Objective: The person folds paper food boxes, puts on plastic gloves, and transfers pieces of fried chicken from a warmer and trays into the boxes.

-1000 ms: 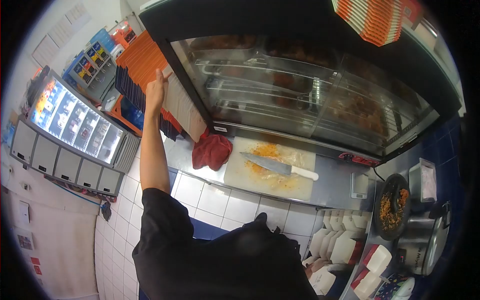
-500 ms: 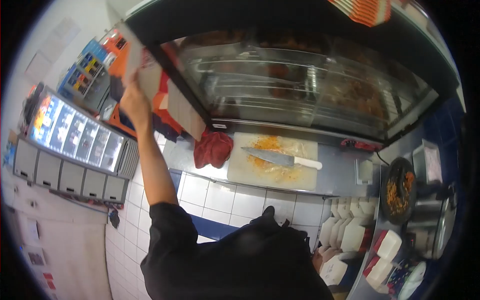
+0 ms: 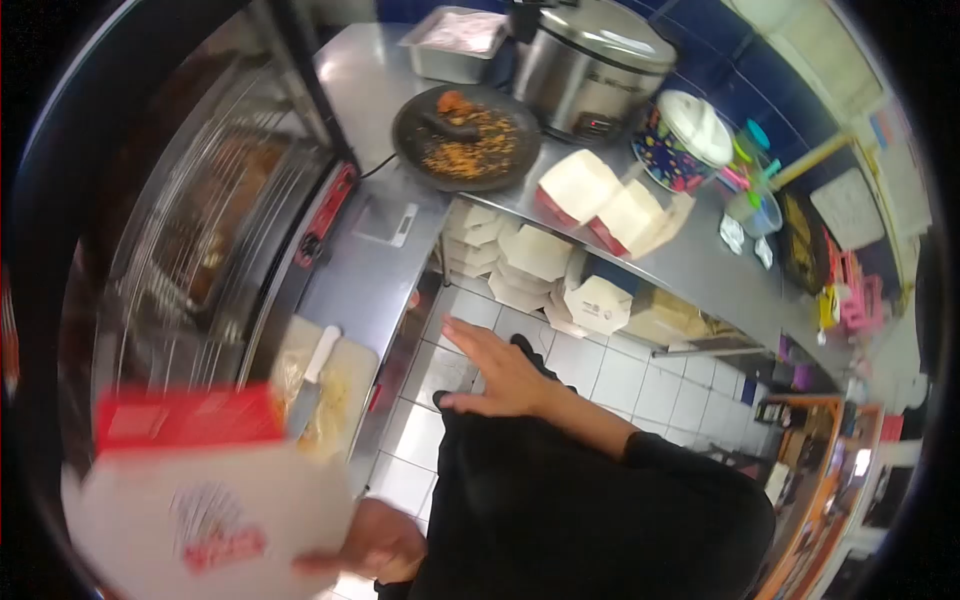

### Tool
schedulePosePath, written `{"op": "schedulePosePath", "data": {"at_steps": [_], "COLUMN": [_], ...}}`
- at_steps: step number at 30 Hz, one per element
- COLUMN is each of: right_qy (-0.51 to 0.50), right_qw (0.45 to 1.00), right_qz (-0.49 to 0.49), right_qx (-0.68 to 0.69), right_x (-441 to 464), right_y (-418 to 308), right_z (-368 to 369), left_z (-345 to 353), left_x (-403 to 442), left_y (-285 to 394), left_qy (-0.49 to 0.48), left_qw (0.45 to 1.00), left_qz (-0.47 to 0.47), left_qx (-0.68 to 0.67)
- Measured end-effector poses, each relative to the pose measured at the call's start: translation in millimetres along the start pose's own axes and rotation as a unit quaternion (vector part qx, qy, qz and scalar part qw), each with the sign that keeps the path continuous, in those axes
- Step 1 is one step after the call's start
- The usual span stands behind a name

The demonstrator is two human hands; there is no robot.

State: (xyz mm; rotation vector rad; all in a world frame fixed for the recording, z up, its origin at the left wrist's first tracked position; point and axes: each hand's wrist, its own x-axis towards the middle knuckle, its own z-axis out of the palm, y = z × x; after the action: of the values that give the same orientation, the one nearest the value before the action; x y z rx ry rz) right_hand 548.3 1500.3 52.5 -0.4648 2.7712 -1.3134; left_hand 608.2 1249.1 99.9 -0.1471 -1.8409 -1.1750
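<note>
A flat white paper box [image 3: 225, 515] with a red flap and red print fills the lower left. My left hand [image 3: 385, 542] grips its right edge, thumb over the printed face. My right hand [image 3: 495, 370] is above the floor in front of my body, empty, its fingers stretched out and the thumb apart. Partly behind the box, a white-handled knife [image 3: 318, 368] lies on the stained cutting board [image 3: 350, 375].
The glass display cabinet [image 3: 190, 230] stands left. The steel counter [image 3: 700, 265] carries a stone mortar [image 3: 468, 138], opened boxes [image 3: 625, 215], a rice cooker [image 3: 590, 75] and a metal tray [image 3: 455, 45]. More boxes [image 3: 535, 250] sit below. A scale [image 3: 385, 222] is near the cabinet.
The view has swung right toward the counter with the mortar. My left hand has come away from the stack by the cabinet with a flat box. My right hand is now in clear view.
</note>
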Motion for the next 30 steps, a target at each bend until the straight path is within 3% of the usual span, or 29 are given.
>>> {"op": "schedulePosePath", "data": {"at_steps": [2,5,6,7,10,13,14,15,17,18,20,21,22,24,26,30], "right_qy": [0.193,0.28,0.337,0.395,0.555,0.676,0.704,0.728,0.75,0.756,0.77,0.774,0.775,0.758,0.733,0.679], "right_qw": [0.961,0.946,0.918,0.883,0.776,0.665,0.621,0.579,0.514,0.518,0.512,0.476,0.439,0.441,0.454,0.504], "right_qz": [-0.189,-0.086,-0.089,-0.097,-0.075,0.029,0.07,0.102,0.108,0.116,0.126,0.174,0.22,0.24,0.26,0.257], "right_qx": [0.064,0.139,0.187,0.232,0.29,0.317,0.339,0.352,0.403,0.383,0.36,0.379,0.398,0.416,0.435,0.468], "right_x": [-4,-29,-40,-51,-92,-139,-159,-179,-230,-238,-256,-269,-281,-299,-294,-258], "right_y": [-5,20,30,41,72,108,123,140,186,189,204,222,240,281,306,344], "right_z": [-11,-48,-61,-73,-108,-146,-156,-163,-170,-187,-214,-218,-220,-208,-198,-183], "left_z": [44,113,137,156,224,288,307,328,353,369,395,406,426,464,485,512], "left_x": [-18,-30,-33,-35,-41,-56,-67,-76,-103,-110,-123,-132,-141,-163,-179,-204], "left_y": [22,54,67,77,132,187,199,217,222,205,171,159,138,101,73,58], "left_qy": [-0.123,-0.3,-0.356,-0.419,-0.524,-0.651,-0.694,-0.657,-0.583,-0.567,-0.564,-0.566,-0.584,-0.601,-0.597,-0.613], "left_qw": [0.984,0.908,0.871,0.827,0.694,0.553,0.472,0.488,0.544,0.62,0.725,0.744,0.758,0.768,0.777,0.748], "left_qz": [-0.006,0.0,-0.012,0.015,-0.028,-0.056,-0.046,0.019,-0.001,0.053,-0.038,-0.182,-0.138,-0.091,0.201,0.251], "left_qx": [-0.128,-0.292,-0.339,-0.374,-0.492,-0.517,-0.541,-0.574,-0.604,-0.54,-0.395,-0.304,-0.255,-0.204,0.005,0.04]}}
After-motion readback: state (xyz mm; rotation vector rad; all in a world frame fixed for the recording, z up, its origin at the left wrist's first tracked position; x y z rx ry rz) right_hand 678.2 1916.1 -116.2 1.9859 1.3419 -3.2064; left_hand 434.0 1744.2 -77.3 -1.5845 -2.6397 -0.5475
